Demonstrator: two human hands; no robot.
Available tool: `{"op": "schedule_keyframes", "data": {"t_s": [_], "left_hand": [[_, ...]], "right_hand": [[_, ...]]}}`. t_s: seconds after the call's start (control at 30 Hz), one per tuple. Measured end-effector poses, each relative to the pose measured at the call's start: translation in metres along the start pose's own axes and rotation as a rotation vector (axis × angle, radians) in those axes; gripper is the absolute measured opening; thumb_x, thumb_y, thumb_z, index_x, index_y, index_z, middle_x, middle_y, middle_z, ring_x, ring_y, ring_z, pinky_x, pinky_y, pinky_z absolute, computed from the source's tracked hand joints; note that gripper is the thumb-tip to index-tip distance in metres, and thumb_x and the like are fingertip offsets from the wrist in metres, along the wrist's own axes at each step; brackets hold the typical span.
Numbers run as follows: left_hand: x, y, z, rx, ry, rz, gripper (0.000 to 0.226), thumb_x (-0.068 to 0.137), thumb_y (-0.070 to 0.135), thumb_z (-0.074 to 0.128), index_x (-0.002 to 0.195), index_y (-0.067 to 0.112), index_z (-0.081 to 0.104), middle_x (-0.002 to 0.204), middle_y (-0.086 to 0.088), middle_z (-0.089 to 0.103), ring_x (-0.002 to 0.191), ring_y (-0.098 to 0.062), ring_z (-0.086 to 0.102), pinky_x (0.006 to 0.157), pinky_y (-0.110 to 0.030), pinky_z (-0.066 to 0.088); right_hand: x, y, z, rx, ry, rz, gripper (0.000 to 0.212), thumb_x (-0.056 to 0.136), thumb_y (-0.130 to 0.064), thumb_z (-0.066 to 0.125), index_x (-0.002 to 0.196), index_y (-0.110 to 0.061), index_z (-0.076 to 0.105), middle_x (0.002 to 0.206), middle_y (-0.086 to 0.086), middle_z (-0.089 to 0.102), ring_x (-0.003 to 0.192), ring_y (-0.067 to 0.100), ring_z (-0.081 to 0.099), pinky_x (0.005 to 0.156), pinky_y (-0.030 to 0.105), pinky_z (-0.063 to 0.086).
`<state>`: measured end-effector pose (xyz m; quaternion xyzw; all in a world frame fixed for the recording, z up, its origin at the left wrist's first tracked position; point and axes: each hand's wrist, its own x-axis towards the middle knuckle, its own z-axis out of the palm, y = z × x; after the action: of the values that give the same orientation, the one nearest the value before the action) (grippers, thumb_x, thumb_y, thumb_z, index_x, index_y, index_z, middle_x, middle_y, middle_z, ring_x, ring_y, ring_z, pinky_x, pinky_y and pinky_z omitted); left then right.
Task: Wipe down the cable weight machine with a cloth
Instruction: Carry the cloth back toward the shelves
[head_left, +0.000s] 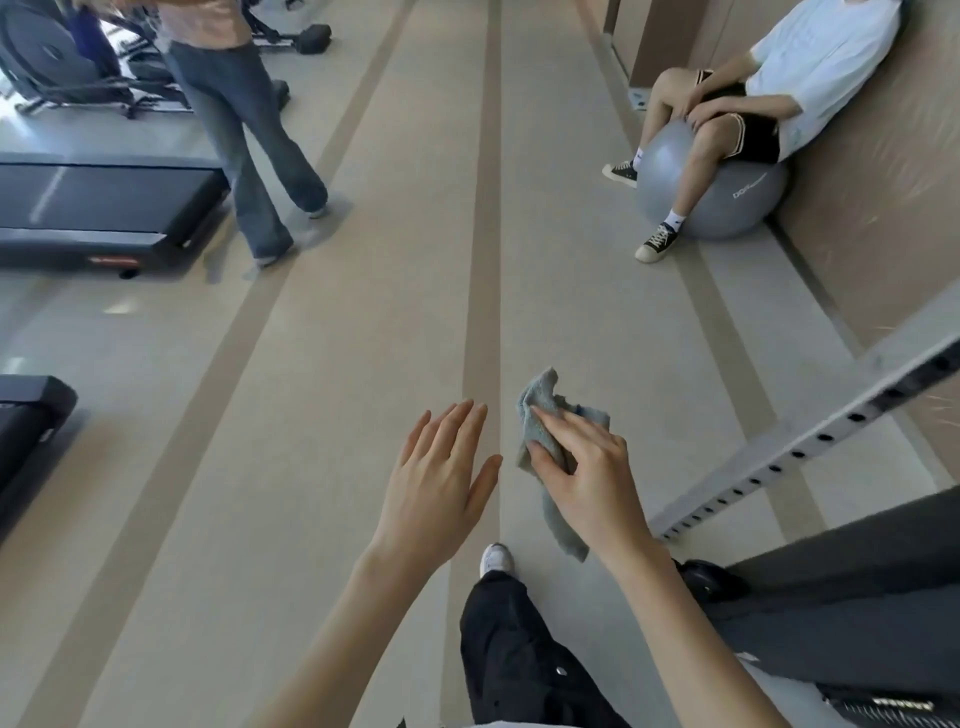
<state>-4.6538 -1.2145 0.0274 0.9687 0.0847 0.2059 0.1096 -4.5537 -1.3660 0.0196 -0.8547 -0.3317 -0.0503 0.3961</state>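
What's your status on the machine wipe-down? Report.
Left hand open, empty. Right hand gripping grey cloth, not touching perforated machine upright at right. Nothing blocking.

- We have a single view, from a camera worn on the person's head, so no second view shares the scene.
- We look forward and steeply down along the striped floor (363, 415).
- Nearest to us are the left hand (441, 478) and the right hand (587, 483), both raised in the lower middle.
- A perforated grey beam (810, 441) crosses close by on the right.
- A treadmill (104, 208) on the left and a grey exercise ball (711, 187) on the right lie farther off.
- Wide-angle bending shows at the edges.
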Motion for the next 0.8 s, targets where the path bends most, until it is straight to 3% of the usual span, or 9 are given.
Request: {"op": "schedule_keyframes", "data": {"t_s": [0.2, 0.37, 0.8], "left_hand": [[0.126, -0.039, 0.043, 0.017, -0.022, -0.052, 0.054, 0.100, 0.040, 0.037, 0.133, 0.001, 0.055, 0.133, -0.014, 0.059, 0.123, -0.029, 0.056, 0.112, -0.039, 0.029], [0.212, -0.067, 0.066, 0.030, -0.004, -0.123, 0.053, 0.099, 0.038, 0.039, 0.132, 0.000, 0.056, 0.132, -0.014, 0.059, 0.123, -0.030, 0.055, 0.112, -0.037, 0.026], [0.474, -0.175, 0.163, 0.005, -0.023, -0.128, 0.055, 0.100, 0.041, 0.037, 0.134, 0.001, 0.055, 0.134, -0.013, 0.058, 0.124, -0.029, 0.054, 0.112, -0.036, 0.025]], "right_hand": [[0.132, 0.053, 0.015, 0.025, -0.008, -0.024, 0.041, 0.090, -0.036, 0.054, 0.124, -0.017, 0.063, 0.116, -0.002, 0.068, 0.114, 0.021, 0.059, 0.089, 0.041, 0.046], [0.229, 0.091, 0.030, 0.048, -0.010, -0.047, 0.038, 0.088, -0.029, 0.060, 0.122, -0.013, 0.065, 0.114, 0.001, 0.069, 0.113, 0.025, 0.060, 0.089, 0.048, 0.049], [0.502, 0.188, 0.088, -0.034, 0.057, -0.090, 0.040, 0.089, -0.036, 0.054, 0.123, -0.018, 0.065, 0.116, 0.000, 0.067, 0.112, 0.022, 0.059, 0.089, 0.029, 0.037]]}}
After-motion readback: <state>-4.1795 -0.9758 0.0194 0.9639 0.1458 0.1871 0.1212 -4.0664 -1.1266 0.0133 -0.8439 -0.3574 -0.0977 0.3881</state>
